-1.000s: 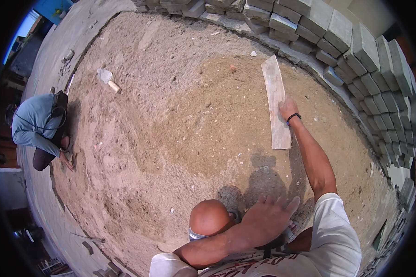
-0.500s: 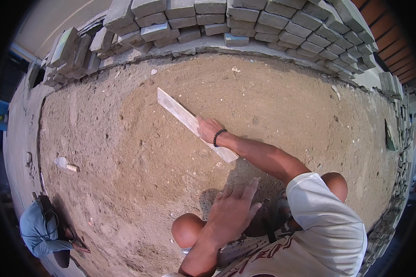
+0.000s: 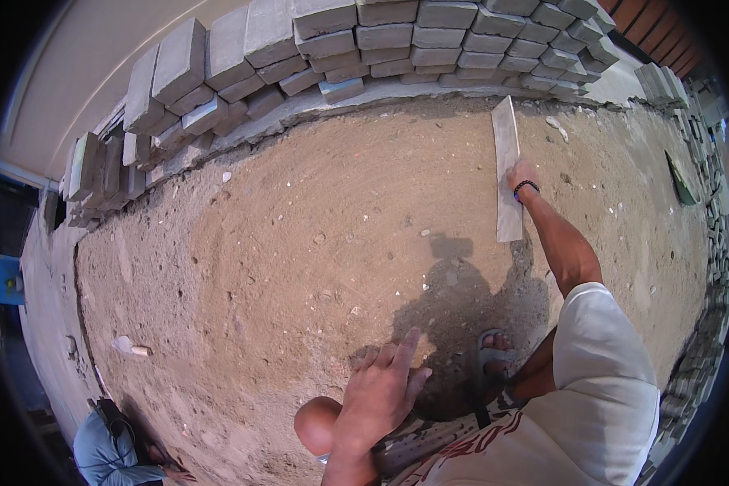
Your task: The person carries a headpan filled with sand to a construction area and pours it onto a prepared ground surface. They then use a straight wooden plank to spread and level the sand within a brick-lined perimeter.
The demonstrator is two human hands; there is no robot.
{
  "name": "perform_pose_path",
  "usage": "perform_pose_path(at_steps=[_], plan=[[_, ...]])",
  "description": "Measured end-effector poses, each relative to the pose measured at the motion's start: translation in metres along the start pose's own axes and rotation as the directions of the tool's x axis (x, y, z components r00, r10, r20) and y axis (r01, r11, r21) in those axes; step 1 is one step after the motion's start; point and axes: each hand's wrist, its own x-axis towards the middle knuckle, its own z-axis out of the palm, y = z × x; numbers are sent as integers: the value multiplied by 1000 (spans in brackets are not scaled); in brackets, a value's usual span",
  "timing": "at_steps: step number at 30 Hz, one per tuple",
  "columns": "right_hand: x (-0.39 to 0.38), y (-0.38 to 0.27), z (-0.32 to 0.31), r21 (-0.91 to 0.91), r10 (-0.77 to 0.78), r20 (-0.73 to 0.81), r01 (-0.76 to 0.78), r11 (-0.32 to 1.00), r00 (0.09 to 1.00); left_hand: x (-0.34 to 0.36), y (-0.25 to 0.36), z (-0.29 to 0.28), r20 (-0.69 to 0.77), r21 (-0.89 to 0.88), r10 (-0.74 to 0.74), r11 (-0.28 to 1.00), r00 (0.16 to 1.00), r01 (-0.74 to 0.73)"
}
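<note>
I see the right hand [image 3: 522, 173] holding a long, flat, pale wooden board [image 3: 505, 166] out over brown, sandy ground [image 3: 300, 219].
From far away, I can't see all the right hand's fingers or tell how much of the board's underside touches the sand; the left hand [image 3: 382, 387] hides its own palm, but its fingers are loosely spread and I see nothing in them; a person in a blue-grey top [image 3: 105, 449] is cut off at the bottom, and the small trowel with a light handle [image 3: 131, 347] looks tiny; the right hand is curled around the board's right edge near its middle, so the board sticks out both ahead of the grip and behind it.
</note>
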Motion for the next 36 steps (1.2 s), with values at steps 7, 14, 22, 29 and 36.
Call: perform_pose_path(at_steps=[7, 14, 22, 29, 36], plan=[[-72, -73, -2, 183, -397, 350, 354, 917, 848, 35, 9, 10, 56, 14, -73, 997, 996, 73], [-15, 37, -15, 110, -209, 264, 186, 976, 942, 51, 10, 24, 89, 69, -197, 979, 976, 191], [101, 248, -98, -155, 81, -60, -90, 984, 995, 52, -13, 45, 129, 149, -346, 933, 929, 327], [85, 231, -105, -17, -22, -39, 21, 1000, 999, 67, 0, 58, 160, 116, -374, 926, 914, 358], [86, 153, -45, 184, -303, 223, 265, 947, 927, 96, -41, 81, 210, 215, -209, 963, 955, 164]])
